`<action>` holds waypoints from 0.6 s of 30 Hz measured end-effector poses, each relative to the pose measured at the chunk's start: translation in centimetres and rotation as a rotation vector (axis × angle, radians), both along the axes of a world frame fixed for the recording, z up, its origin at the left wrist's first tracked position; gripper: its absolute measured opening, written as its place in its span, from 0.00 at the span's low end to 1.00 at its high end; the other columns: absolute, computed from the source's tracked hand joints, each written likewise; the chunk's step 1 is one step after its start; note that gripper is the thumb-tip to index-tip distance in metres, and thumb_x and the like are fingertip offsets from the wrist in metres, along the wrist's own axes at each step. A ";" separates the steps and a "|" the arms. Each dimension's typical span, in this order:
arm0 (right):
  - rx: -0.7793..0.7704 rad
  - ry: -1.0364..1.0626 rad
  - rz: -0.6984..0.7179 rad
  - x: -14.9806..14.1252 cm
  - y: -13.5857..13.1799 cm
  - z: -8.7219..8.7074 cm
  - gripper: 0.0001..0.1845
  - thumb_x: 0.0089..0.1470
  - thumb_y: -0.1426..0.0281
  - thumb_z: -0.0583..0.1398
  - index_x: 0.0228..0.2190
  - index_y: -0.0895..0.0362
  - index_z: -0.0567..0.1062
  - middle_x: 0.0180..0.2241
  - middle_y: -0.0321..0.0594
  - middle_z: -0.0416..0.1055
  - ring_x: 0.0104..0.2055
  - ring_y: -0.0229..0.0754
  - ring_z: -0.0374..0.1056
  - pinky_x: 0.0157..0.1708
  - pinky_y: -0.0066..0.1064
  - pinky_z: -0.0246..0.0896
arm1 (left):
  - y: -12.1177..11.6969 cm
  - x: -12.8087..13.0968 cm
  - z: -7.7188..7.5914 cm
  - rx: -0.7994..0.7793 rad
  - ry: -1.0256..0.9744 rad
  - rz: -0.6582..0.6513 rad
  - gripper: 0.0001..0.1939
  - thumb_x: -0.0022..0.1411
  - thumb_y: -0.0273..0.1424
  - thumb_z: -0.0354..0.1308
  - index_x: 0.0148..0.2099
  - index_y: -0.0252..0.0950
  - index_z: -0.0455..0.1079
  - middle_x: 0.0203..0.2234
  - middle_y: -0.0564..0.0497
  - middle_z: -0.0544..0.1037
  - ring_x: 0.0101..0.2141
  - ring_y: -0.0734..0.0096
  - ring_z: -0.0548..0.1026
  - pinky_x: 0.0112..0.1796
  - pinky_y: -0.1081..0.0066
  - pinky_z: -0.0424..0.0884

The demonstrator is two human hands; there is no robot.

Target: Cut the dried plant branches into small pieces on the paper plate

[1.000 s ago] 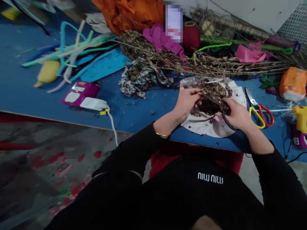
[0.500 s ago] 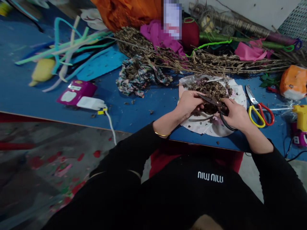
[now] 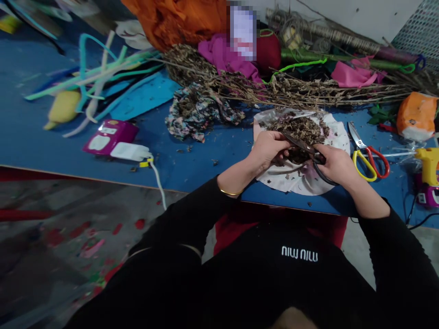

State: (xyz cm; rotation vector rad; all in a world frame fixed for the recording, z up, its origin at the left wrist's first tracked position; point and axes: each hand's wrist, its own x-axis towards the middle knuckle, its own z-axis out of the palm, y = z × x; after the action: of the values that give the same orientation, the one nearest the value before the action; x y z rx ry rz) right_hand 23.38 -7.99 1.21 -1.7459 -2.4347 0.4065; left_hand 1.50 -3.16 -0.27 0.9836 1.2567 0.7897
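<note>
My right hand (image 3: 332, 162) grips dark scissors (image 3: 303, 145) by their black handles, the blades pointing left. Close by the blade tips, my left hand (image 3: 267, 148) is closed, its fingers pinching bits of dried plant; exactly what lies between them is partly hidden. Beneath both hands spreads a round white cloth (image 3: 291, 185), stained pink in places. A heap of crumbled dried leaves (image 3: 302, 127) lies on it, with scraps scattered toward the near rim.
Scissors with red and yellow handles (image 3: 372, 162) lie right of the cloth, near a yellow glue gun (image 3: 427, 160). Behind runs a bundle of dried stems (image 3: 295, 93). Leftward are a patterned cloth (image 3: 192, 114), a purple box (image 3: 111, 137) with a cord, and coloured strips (image 3: 99, 82).
The dark scissors' blades have come closer together between my hands. Both hands stay in nearly the same place over the cloth, and the view has shifted slightly.
</note>
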 end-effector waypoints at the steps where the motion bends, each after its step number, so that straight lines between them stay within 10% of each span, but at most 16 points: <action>1: -0.008 0.007 0.005 0.0 0.0 0.0 0.22 0.58 0.61 0.57 0.51 0.56 0.76 0.40 0.48 0.78 0.39 0.49 0.71 0.35 0.34 0.56 | 0.0 0.0 0.0 -0.002 -0.003 0.001 0.02 0.55 0.23 0.67 0.31 0.31 0.77 0.19 0.51 0.77 0.17 0.82 0.68 0.17 0.80 0.60; 18: 0.082 0.131 -0.095 -0.4 -0.2 0.0 0.28 0.61 0.49 0.55 0.51 0.55 0.75 0.40 0.48 0.78 0.40 0.51 0.72 0.34 0.35 0.58 | -0.1 0.2 -0.1 0.181 0.141 -0.014 0.05 0.57 0.28 0.66 0.37 0.33 0.81 0.20 0.52 0.77 0.19 0.76 0.71 0.23 0.74 0.69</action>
State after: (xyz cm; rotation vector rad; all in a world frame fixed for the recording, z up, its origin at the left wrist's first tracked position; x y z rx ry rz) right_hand 22.98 -8.19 1.22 -1.7348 -2.2373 0.3922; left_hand 1.66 -3.29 -0.41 1.2097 1.3141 0.8461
